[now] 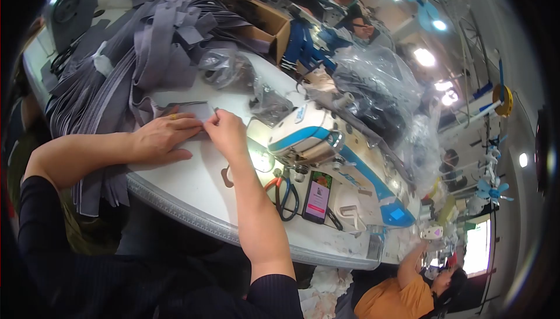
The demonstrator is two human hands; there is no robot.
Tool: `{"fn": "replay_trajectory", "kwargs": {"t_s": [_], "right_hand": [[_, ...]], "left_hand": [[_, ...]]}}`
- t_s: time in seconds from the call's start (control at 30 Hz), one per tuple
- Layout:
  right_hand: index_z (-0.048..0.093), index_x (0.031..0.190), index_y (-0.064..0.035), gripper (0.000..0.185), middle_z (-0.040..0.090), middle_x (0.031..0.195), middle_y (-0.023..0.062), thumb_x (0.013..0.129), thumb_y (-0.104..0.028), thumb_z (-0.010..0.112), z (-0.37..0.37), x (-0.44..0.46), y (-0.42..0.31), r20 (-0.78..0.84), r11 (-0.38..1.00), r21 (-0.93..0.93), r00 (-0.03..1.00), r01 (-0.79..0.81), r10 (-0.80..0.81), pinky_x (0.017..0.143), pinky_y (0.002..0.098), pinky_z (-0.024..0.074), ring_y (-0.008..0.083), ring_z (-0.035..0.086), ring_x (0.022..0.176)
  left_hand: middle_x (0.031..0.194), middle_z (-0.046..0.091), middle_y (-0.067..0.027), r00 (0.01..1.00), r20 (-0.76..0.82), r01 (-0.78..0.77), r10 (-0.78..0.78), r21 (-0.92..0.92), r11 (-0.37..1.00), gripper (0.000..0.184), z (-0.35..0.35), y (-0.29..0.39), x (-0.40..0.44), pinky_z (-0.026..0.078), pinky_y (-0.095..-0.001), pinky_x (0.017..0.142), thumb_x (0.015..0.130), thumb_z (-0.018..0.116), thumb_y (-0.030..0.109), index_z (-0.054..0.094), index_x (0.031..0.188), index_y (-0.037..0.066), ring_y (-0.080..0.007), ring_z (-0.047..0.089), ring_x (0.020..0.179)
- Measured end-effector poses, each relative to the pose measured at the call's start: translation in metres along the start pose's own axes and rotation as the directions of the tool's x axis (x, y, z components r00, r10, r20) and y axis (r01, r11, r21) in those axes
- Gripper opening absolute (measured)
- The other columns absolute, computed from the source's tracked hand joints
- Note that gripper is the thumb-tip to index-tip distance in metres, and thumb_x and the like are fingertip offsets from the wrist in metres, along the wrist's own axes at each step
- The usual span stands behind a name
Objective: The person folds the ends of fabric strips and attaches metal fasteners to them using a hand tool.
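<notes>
My left hand (166, 136) lies flat on a grey fabric strip (199, 109) on the white sewing table, its fingers stretched out over the cloth. At the end of that strip, my right hand (227, 134) pinches the fabric edge between thumb and fingers. The two hands almost touch. A big pile of long grey fabric strips (154, 45) spreads to the left and beyond them, with some ends hanging over the table's front edge. Just right of my right hand stands a white and blue sewing machine (309, 132) with its lamp lit.
Orange-handled scissors (274, 189) and a phone (318, 196) lie below the machine head. Clear plastic bags (373, 80) are heaped behind it. A cardboard box (271, 27) stands at the back. One person in orange (396, 301) sits at lower right, another (353, 10) works at the far side.
</notes>
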State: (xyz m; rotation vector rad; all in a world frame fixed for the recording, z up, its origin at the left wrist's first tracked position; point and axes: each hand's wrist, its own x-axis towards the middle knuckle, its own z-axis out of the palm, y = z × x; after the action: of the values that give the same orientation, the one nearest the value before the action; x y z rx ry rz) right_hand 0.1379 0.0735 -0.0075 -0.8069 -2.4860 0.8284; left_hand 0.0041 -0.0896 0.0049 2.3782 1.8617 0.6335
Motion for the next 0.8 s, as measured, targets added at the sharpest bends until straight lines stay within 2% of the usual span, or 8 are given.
{"fn": "replay_trajectory", "kwargs": {"t_s": [0.1, 0.13, 0.17, 0.2, 0.23, 0.27, 0.4, 0.8], "right_hand": [[0.066, 0.082, -0.0019, 0.024, 0.068, 0.082, 0.0203, 0.082, -0.026, 0.064, 0.0, 0.003, 0.007, -0.037, 1.0, 0.017, 0.999, -0.02, 0.021, 0.07, 0.0457, 0.0514, 0.0414, 0.065, 0.079], [0.067, 0.084, -0.0016, 0.03, 0.068, 0.077, 0.0175, 0.088, -0.031, 0.063, 0.002, 0.005, 0.008, -0.135, 0.997, 0.072, 0.991, 0.022, -0.012, 0.065, 0.0417, 0.0508, 0.0332, 0.067, 0.069], [0.067, 0.085, -0.0021, 0.036, 0.064, 0.068, 0.0082, 0.096, -0.035, 0.057, 0.0, 0.011, 0.014, 0.018, 0.897, 0.417, 0.988, -0.147, 0.154, 0.057, 0.0341, 0.0471, 0.0186, 0.059, 0.059], [0.065, 0.084, -0.0044, 0.037, 0.055, 0.063, -0.001, 0.1, -0.034, 0.051, -0.01, 0.007, 0.006, -0.015, 0.808, 0.586, 0.996, -0.066, 0.093, 0.052, 0.0274, 0.0412, 0.0088, 0.05, 0.056], [0.06, 0.082, -0.0042, 0.037, 0.049, 0.063, -0.0021, 0.102, -0.033, 0.048, -0.017, 0.005, -0.007, 0.002, 0.646, 0.756, 0.986, -0.112, 0.168, 0.05, 0.0261, 0.0384, 0.0088, 0.046, 0.054], [0.054, 0.079, -0.0067, 0.034, 0.046, 0.062, -0.0012, 0.101, -0.032, 0.05, -0.013, 0.007, -0.011, -0.112, 0.49, 0.871, 0.985, 0.033, 0.132, 0.049, 0.024, 0.0378, 0.0092, 0.044, 0.052], [0.052, 0.085, -0.0071, 0.034, 0.045, 0.075, 0.0011, 0.102, -0.036, 0.049, -0.01, 0.005, -0.019, -0.214, 0.288, 0.936, 0.977, 0.203, 0.007, 0.076, 0.0344, 0.0405, 0.0141, 0.045, 0.072], [0.043, 0.07, -0.0069, 0.05, 0.035, 0.06, 0.0003, 0.103, -0.045, 0.043, 0.009, 0.008, -0.027, -0.189, 0.301, 0.939, 0.981, 0.168, 0.042, 0.063, 0.0314, 0.0352, 0.0134, 0.034, 0.056]], "left_hand": [[0.136, 0.052, -0.0176, 1.0, -0.015, -0.026, 0.027, 0.05, 0.998, 0.056, 0.004, -0.001, -0.002, 0.031, -0.0504, 0.112, 0.083, 0.068, 0.03, 0.055, 0.126, -0.004, -0.0342, 0.042, 0.132], [0.135, 0.052, -0.0172, 0.999, -0.023, -0.044, 0.045, 0.037, 0.998, 0.055, 0.005, -0.004, -0.001, 0.033, -0.0488, 0.111, 0.083, 0.068, 0.03, 0.056, 0.126, -0.003, -0.0343, 0.043, 0.131], [0.135, 0.053, -0.0169, 0.998, -0.029, -0.052, 0.053, 0.022, 0.998, 0.055, 0.009, -0.007, -0.002, 0.035, -0.0471, 0.109, 0.082, 0.069, 0.03, 0.056, 0.126, -0.002, -0.0344, 0.044, 0.13], [0.133, 0.054, -0.0165, 0.997, -0.047, -0.065, 0.065, 0.015, 0.998, 0.054, 0.012, -0.009, -0.003, 0.036, -0.0454, 0.107, 0.082, 0.069, 0.029, 0.057, 0.124, -0.002, -0.0335, 0.046, 0.128], [0.133, 0.054, -0.0164, 0.998, -0.037, -0.048, 0.049, 0.031, 0.998, 0.053, 0.008, -0.006, -0.002, 0.035, -0.0466, 0.109, 0.082, 0.069, 0.029, 0.057, 0.123, -0.002, -0.0314, 0.047, 0.128], [0.132, 0.055, -0.0162, 0.997, -0.071, -0.034, 0.036, 0.033, 0.999, 0.052, 0.011, -0.005, -0.004, 0.034, -0.048, 0.11, 0.083, 0.069, 0.029, 0.057, 0.123, -0.003, -0.0304, 0.047, 0.128], [0.13, 0.055, -0.0161, 0.994, -0.096, -0.049, 0.047, -0.023, 0.999, 0.051, 0.01, -0.007, -0.006, 0.031, -0.054, 0.111, 0.085, 0.067, 0.031, 0.058, 0.122, -0.003, -0.0292, 0.046, 0.129], [0.132, 0.052, -0.0174, 0.994, -0.091, -0.074, 0.066, -0.078, 0.994, 0.048, 0.015, -0.014, -0.007, 0.033, -0.0524, 0.11, 0.087, 0.065, 0.03, 0.058, 0.12, -0.004, -0.0289, 0.046, 0.128]]}}
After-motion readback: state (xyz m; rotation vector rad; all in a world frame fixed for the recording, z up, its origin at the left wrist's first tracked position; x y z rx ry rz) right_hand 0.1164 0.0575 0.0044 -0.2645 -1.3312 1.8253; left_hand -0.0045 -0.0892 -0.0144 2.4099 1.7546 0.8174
